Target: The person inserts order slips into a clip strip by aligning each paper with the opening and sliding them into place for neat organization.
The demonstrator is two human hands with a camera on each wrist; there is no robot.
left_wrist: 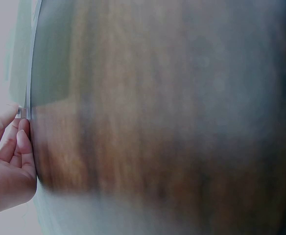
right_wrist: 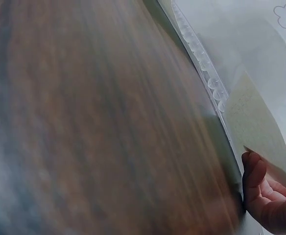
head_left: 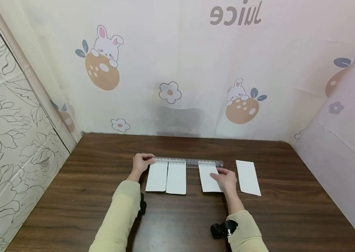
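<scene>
1. This looks like a small home-style recording corner set up for tabletop paperwork, closed in on three sides rather than an open room.
2. A cream fabric curtain printed with rabbits, oranges and flowers (head_left: 177,70) hangs as the backdrop, with the word "Juice" showing mirrored.
3. A matching pale printed cloth (head_left: 347,115) screens the right side.
4. On the left stands a white panel with grey line-drawn flowers (head_left: 7,140), like decorated household glass or wallpaper.
5. A dark brown wood-grain table with rounded corners (head_left: 180,224) fills the floor of the booth.
</scene>
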